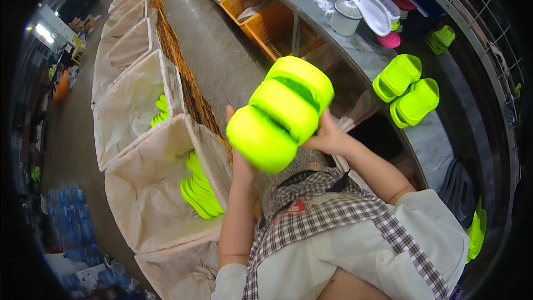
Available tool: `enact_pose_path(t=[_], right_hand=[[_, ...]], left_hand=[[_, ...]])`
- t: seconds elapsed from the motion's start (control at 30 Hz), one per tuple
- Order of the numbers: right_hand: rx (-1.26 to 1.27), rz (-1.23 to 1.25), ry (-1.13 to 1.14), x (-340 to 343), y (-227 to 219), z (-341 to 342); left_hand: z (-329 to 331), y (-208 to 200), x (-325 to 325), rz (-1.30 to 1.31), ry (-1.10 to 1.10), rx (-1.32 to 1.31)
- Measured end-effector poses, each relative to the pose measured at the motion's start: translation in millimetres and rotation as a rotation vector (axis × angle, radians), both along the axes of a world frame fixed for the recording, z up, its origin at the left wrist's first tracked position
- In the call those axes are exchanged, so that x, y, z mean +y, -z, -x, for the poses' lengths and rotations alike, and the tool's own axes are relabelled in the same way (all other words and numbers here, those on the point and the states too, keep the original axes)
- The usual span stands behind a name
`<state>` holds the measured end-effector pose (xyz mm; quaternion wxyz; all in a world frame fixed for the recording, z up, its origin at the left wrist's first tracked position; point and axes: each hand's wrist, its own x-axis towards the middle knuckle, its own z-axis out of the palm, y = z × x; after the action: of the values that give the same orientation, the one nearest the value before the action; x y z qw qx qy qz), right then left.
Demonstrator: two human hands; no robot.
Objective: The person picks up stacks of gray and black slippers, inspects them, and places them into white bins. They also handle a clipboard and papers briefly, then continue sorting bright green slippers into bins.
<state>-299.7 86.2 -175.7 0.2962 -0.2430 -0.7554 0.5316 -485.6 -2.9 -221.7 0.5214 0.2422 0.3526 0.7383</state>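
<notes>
Neon-yellow foam slippers (282, 112), a stacked pair or small bundle, are held up at chest height between both hands, above the gap between the workbench and the row of bins. The left hand (237, 153) is mostly hidden behind the lower end of the stack, only a fingertip and the wrist showing, so its grip looks closed on the slippers but cannot be made out in full. The right hand (328, 135) presses against the stack's right side, fingers wrapped round its far edge.

By the look of it, the step in hand is gathering or checking the slippers before they go somewhere, with the stack carried clear of any surface. A move toward the cloth-lined bin (150, 200) at lower left, where more neon-yellow slippers (200, 191) already lie, would call for a swing to the left and down over its rim.

On the grey workbench (433, 139) to the right lie two more neon-yellow slippers (408, 89), a white enamel mug (344, 16) and white and pink insoles (369, 3). Orange plastic crates (266, 19) stand under the bench. The checked apron (333, 216) sits close below the forearms.
</notes>
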Motion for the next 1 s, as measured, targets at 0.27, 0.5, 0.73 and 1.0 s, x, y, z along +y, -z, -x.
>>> enact_pose_path(t=[0.27, 0.5, 0.73, 1.0], right_hand=[[0.339, 0.446, -0.103, 21.4, -1.9, -0.5], [0.503, 1.155, 0.076, -7.4, 15.9, 3.5], [0.516, 1.588, 0.022, -10.5, 33.6, -2.0], [0.607, 1.602, -0.042, -10.9, 43.3, -10.0]], left_hand=[[-1.0, -12.1, -4.9, 0.05, 0.207, -0.656], [2.5, -33.9, -8.8, 0.228, 0.0, -0.305], [-9.1, -21.8, -1.4, 0.454, -0.112, -0.325], [-16.2, -26.1, 3.2, 0.465, -0.143, -0.362]])
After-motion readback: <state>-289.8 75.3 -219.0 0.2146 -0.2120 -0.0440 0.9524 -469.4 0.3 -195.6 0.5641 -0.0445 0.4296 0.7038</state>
